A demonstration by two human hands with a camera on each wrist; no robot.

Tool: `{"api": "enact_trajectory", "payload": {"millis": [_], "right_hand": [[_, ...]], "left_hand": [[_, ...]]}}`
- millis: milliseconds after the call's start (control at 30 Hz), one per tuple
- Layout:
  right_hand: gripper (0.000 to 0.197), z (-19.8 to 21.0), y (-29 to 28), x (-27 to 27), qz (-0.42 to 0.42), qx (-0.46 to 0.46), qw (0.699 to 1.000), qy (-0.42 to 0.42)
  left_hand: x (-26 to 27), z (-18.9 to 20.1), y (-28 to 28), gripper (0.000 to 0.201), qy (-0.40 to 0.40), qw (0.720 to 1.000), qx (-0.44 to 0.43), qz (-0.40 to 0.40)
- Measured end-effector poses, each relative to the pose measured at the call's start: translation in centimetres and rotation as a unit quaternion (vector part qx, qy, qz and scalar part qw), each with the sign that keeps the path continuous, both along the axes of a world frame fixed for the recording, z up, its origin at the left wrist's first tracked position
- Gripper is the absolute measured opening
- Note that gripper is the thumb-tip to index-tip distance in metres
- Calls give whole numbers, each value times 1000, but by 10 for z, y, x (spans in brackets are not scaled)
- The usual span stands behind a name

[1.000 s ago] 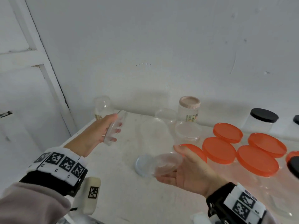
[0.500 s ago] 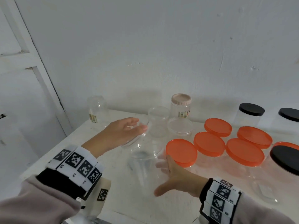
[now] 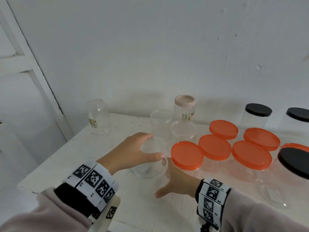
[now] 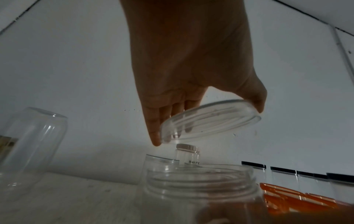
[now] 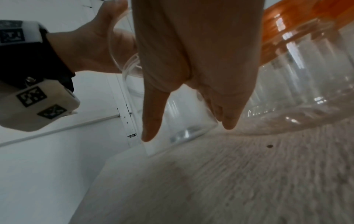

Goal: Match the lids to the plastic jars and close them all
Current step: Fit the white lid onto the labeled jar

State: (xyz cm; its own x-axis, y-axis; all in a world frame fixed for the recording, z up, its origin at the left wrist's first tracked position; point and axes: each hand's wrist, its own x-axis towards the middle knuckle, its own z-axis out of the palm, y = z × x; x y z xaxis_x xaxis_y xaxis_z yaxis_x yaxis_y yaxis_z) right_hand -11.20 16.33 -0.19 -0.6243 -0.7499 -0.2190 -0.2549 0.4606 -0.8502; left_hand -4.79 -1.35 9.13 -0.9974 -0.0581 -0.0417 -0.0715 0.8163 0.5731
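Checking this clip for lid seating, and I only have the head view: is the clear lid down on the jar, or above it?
Observer: Not seated. In the left wrist view the left hand holds the clear lid tilted, with a gap showing above the open threaded mouth of the clear jar.
Operator: Is the jar steadied? The lid and wrist hide the other grip from me.
Observer: It looks so. The right wrist view shows the right hand low on the jar's wall, fingers on its far side and thumb pointing down in front. The jar stands on the table.
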Motion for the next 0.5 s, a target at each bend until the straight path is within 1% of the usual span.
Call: {"api": "enact_trajectory", "payload": {"millis": [100, 200, 267, 433, 500], "right_hand": [[115, 3, -3, 0, -7, -70, 997, -39], [111, 2, -4, -1, -4, -88, 995, -46], [114, -1, -3, -3, -4, -81, 996, -36], [120, -9, -1, -7, -12, -74, 997, -26], [120, -10, -2, -7, -13, -74, 997, -32]], "left_hand": [[0, -9, 3, 100, 12, 1000, -22, -6], [0, -19, 6, 95, 17, 999, -25, -10], [1, -25, 8, 98, 10, 1000, -23, -13], [4, -36, 12, 115, -8, 1000, -23, -16], [6, -38, 13, 116, -5, 999, -30, -13]]}}
